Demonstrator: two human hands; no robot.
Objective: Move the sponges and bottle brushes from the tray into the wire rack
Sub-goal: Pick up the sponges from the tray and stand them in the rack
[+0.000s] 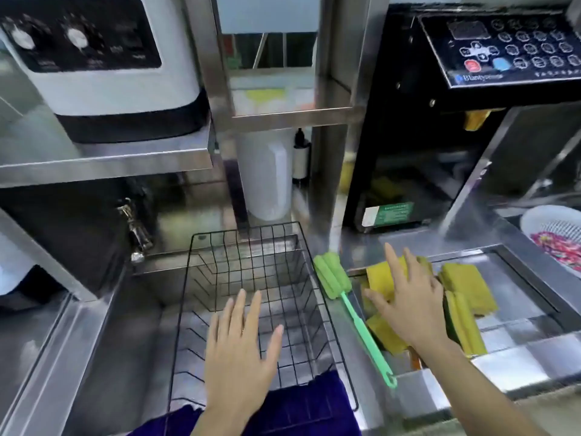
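Head view: green brush (345,306) between rack (261,247) and tray (518,265).

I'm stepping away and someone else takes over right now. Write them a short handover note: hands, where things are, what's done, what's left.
Left hand: open, flat, above the wire rack, holding nothing.
Right hand: open, fingers spread over the yellow sponges in the tray, nothing gripped.
Green bottle brush: lying across the tray's left edge, beside the rack.
Done: nothing; no sponge or brush shows in the rack.
Left: move every sponge and the brush into the rack.
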